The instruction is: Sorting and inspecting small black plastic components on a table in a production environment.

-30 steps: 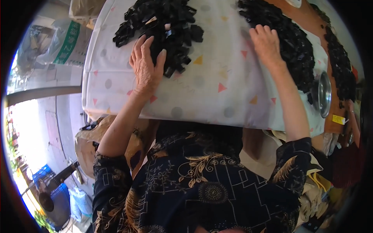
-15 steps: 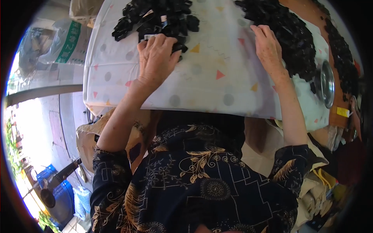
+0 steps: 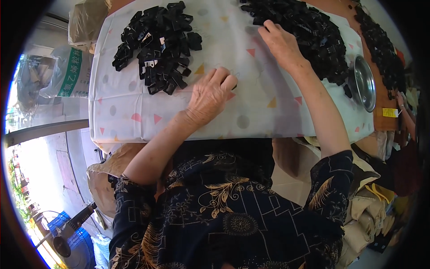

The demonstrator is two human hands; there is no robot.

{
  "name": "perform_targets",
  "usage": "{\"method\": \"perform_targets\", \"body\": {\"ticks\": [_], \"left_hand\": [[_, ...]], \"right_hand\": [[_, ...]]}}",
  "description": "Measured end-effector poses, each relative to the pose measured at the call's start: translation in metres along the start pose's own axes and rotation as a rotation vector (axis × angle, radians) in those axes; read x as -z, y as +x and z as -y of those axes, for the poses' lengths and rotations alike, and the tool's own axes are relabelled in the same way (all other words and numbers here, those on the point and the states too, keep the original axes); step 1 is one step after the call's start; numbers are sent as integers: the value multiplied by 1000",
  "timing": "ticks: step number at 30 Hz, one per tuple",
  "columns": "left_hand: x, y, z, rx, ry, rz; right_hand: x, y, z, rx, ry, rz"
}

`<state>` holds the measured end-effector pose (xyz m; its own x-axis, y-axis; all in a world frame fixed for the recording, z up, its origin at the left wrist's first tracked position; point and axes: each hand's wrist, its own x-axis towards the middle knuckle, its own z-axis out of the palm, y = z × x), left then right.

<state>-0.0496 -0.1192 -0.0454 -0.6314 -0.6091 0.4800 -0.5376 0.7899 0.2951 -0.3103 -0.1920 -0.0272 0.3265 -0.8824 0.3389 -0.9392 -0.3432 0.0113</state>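
Two hands work over the bench [image 3: 134,121], which carries a white cloth with coloured triangles and dots. On it lie three heaps of small black plastic clips — a left heap [image 3: 156,42], a larger right heap [image 3: 309,36], and a far strip [image 3: 380,49] along the edge — plus one round metal bowl [image 3: 363,83].

Half a second ago the left hand [image 3: 210,96] lay on the left heap's near edge; now it has drawn back onto bare cloth, its grip curled nearly closed, whether around a clip I cannot tell. The left heap sits just beyond and left of that grip, apart from it.

The right hand [image 3: 280,42] stays flat, grip open, fingertips touching the right heap's near edge.
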Motion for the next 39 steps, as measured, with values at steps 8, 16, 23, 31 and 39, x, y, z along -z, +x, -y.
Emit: {"method": "perform_targets", "body": {"ticks": [8,16,23,31,39], "left_hand": [[1,-11,3,174,-8,-69],[10,-18,-20,1,122,103],[41,-16,-32,221,-311,380],[26,3,7,50,-182,462],[14,-9,8,240,-268,249]], "right_hand": [[-22,-4,-9,109,-150,-53],[-49,15,-22,-46,-80,-282],[-2,-22,34,-199,651,-82],[15,-52,44,-67,559,-39],[31,-75,81,-326,942,9]]}}
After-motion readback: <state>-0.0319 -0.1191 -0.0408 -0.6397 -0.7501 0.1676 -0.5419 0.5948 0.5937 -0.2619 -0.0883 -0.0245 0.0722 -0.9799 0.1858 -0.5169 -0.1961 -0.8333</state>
